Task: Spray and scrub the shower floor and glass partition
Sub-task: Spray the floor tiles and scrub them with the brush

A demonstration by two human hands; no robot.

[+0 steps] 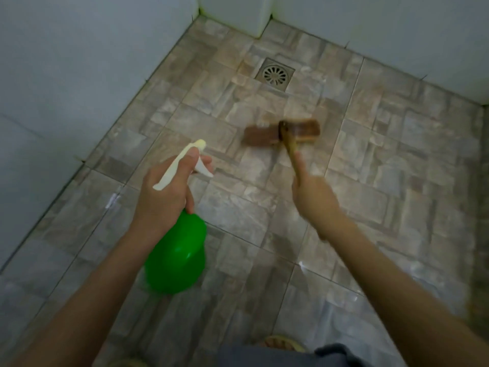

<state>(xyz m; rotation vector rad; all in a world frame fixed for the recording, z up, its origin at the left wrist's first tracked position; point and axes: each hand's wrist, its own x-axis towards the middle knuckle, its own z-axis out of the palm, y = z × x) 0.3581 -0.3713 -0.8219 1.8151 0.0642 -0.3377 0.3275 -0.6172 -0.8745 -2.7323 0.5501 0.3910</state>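
Left hand [164, 192] wraps closed around the neck of a green spray bottle [177, 258], fingers curled over the white trigger head [182, 161], whose nozzle points up and away toward the tiled shower floor [397, 181]; the bottle's round body hangs below the wrist, above the floor. Right hand [315, 194] is closed on the wooden handle of a scrub brush [283, 133], the index finger laid along the shaft. Its brown brush head lies crosswise on the stone-patterned tiles and is blurred. Just beyond the brush, a square metal drain [275, 74] sits in the floor near the pale walls [66, 62]. Wet glints show on tiles beside both forearms. At the bottom edge, grey cloth and a sandalled foot [280, 343] are partly visible.
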